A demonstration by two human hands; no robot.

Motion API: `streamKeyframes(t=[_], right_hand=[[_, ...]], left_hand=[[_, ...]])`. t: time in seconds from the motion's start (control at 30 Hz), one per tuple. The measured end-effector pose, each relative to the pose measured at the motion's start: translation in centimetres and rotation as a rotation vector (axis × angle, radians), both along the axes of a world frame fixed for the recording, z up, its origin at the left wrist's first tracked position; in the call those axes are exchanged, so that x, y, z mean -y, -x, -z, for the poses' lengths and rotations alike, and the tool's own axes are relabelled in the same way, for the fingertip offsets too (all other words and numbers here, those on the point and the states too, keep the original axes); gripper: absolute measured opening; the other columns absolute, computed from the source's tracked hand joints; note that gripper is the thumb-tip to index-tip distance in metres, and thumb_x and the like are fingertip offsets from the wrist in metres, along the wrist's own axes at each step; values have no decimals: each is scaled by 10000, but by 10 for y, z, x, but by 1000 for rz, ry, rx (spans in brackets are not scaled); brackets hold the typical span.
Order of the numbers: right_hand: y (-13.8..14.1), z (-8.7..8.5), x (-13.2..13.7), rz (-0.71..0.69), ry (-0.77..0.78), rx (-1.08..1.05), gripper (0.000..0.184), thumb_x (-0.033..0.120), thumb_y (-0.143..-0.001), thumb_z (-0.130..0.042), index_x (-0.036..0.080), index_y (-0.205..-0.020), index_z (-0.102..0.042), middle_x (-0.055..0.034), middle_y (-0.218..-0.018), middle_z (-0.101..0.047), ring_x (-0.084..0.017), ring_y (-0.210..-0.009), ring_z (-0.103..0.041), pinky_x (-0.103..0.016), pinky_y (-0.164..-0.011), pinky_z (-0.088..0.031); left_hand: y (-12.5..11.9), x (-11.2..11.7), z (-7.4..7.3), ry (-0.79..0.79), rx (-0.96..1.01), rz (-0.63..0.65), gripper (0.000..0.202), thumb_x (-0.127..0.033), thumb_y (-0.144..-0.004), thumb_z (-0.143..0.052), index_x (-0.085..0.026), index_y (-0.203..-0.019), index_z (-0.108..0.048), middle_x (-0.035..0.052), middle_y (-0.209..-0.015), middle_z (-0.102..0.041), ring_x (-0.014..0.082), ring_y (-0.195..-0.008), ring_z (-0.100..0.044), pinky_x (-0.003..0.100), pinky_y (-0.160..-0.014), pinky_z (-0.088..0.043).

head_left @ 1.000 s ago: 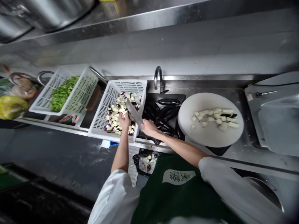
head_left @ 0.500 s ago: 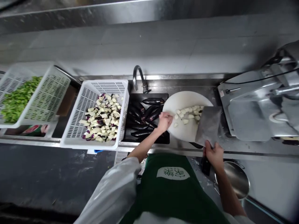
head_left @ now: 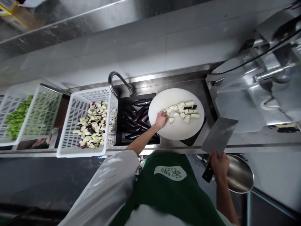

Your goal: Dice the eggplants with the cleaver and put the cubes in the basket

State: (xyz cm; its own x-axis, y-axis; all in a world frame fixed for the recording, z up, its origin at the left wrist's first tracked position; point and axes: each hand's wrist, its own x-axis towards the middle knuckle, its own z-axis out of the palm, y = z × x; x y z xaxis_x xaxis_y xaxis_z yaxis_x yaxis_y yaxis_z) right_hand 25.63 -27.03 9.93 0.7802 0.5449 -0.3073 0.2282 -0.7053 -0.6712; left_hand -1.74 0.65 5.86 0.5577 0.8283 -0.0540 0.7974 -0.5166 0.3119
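Observation:
My right hand (head_left: 219, 164) is closed round the dark handle of a cleaver (head_left: 221, 135), whose broad blade tilts up beyond the counter's front edge, right of the white round cutting board (head_left: 162, 97). On the board lies a loose row of cut eggplant pieces (head_left: 182, 110), pale inside, some with dark skin. My left hand (head_left: 161, 120) rests at the board's left side, its fingers bent together on an eggplant piece at the row's left end, mostly covered by the fingertips. Whole dark eggplants (head_left: 141, 113) fill the sink basin left of the board.
A white slotted basket (head_left: 64, 138) of cut eggplant stands left of the sink, and another basket (head_left: 25, 122) with chopped greens is farther left. The faucet (head_left: 113, 81) arches behind the basin. Metal machinery (head_left: 265, 81) sits at right; a steel pot (head_left: 240, 174) is below the counter.
The cleaver has moved off the board to the right, uncovering the pieces it hid. My left hand has shifted from the board's rim onto the row's left end. The view has swung right.

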Motion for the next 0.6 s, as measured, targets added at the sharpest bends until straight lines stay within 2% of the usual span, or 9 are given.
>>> streamKeyframes(t=[0.2,0.33,0.43,0.6], right_hand=[[-18,-5,-50,-101,-28,-83,249,449,-810,-601,244,-690,-524,-25,-463,-568,-189,-418,-535,-317,-467,-411],[-23,-11,-77,-166,-19,-105,233,439,-836,-610,231,-772,-527,-1,-493,-570,-186,-419,-539,-314,-477,-422],[-23,-16,-83,-198,-15,-64,213,414,-841,-604,222,-776,-541,-4,-498,-571,-188,-439,-548,-315,-492,-434],[-22,-13,-72,-218,4,-61,207,402,-843,-585,228,-741,-536,-10,-482,-572,-192,-438,-549,-319,-499,-448]], left_hand=[[-10,3,8,-42,-23,-71,224,-210,-979,-538,-143,-974,-751,141,-1192,-684,326,-1194,-477,467,-1004,-392],[-7,7,4,-37,-4,-125,196,-216,-955,-565,-158,-1013,-743,140,-1201,-665,323,-1179,-466,454,-978,-382],[-2,7,-4,6,0,-99,211,-231,-963,-564,-198,-1025,-763,119,-1210,-663,322,-1186,-452,462,-977,-364],[-3,1,-17,64,-30,-17,278,-257,-1004,-517,-235,-1018,-794,109,-1168,-682,324,-1216,-442,487,-1016,-329]])
